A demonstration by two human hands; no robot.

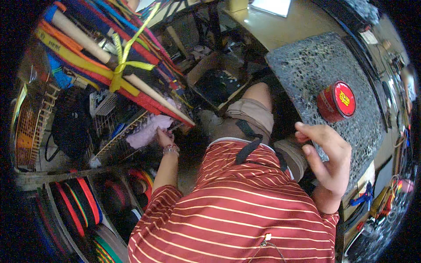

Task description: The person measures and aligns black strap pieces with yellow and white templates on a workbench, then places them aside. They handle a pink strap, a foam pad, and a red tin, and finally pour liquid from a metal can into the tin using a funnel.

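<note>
Low on the left side, my left hand (pixel 165 138) has its fingers closed at the edge of a crumpled pale pink cloth (pixel 147 130); a bracelet circles that wrist. Part of the cloth lies behind hanging straps. My right hand (pixel 328 158) is raised over the near edge of a dark pitted slab (pixel 302 57). Its fingers are bent, with the thumb apart and nothing between them. Just beyond that hand, a round red tin (pixel 337 101) with a yellow-printed lid stands on the slab, not touched.
Many coloured straps (pixel 92 61), tied with a yellow ribbon, hang at upper left. Rolls of striped webbing (pixel 72 206) fill a rack at lower left. A cardboard box (pixel 228 98) with dark contents sits beyond my knees. A black bag (pixel 70 122) is at far left.
</note>
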